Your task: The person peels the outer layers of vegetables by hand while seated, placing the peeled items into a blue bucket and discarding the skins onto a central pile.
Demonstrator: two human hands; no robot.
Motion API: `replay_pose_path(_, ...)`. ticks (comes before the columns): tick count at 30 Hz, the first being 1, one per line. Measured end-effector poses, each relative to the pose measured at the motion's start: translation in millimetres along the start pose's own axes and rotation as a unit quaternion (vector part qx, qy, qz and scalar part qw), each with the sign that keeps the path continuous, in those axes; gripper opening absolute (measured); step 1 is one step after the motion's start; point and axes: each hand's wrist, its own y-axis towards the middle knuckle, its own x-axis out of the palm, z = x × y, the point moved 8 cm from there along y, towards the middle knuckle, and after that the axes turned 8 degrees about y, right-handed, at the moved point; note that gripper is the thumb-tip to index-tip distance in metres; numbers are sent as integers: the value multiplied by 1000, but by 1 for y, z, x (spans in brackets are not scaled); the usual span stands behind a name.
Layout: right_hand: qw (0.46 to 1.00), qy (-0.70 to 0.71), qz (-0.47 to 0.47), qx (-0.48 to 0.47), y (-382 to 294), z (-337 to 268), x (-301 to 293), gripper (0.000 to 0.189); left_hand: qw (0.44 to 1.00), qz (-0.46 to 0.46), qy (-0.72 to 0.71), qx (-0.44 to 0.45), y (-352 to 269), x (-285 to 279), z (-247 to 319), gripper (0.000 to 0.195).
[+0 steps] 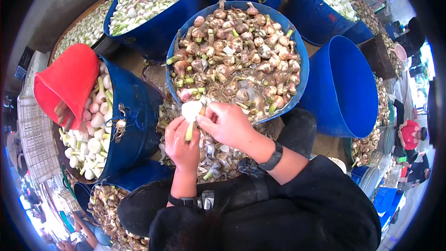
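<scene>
My left hand [182, 143] grips the green stem of a white, peeled garlic bulb [191, 110], which points upward at the near rim of a round blue tub [304, 87]. Beside the bulb, my right hand [226, 122] has its thumb and fingertips pinched together at the bulb's right edge; whether a bit of skin is between them I cannot tell. Unpeeled brownish garlic bulbs [240, 42] with cut stems fill the tub, partly in murky water. Below my hands lies a heap of garlic skins and scraps [223, 157].
On the left, a blue barrel [134, 111] holds peeled bulbs with a red bucket [71, 80] tipped over them. Blue tubs of white garlic [150, 3] stand behind. An empty blue bucket [355, 87] leans at right. Other people [411, 134] are at the far right and lower left.
</scene>
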Motion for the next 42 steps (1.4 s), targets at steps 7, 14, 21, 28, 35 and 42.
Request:
replay_pose_path(7, 999, -30, 15, -3, 2, 15, 5, 20, 999, -6, 14, -32, -7, 1, -5, 20)
replay_pose_path(14, 930, 286, 225, 46, 2, 99, -53, 14, 545, 15, -555, -628, -68, 50, -84, 12)
replay_pose_path(21, 922, -281, -259, 60, -14, 54, 32, 34, 465, 31, -561, -684, -70, 46, -88, 14)
replay_pose_path(28, 783, 517, -123, 323, -23, 81, 82, 37, 688, -134, -333, -630, -70, 51, -69, 27)
replay_pose_path(35, 866, 356, -187, 298, -16, 72, 68, 50, 777, -179, -349, -493, -57, 71, -66, 30)
replay_pose_path(42, 986, 86, -54, 130, -15, 58, 39, 41, 657, -101, -471, -580, -61, 68, -65, 39)
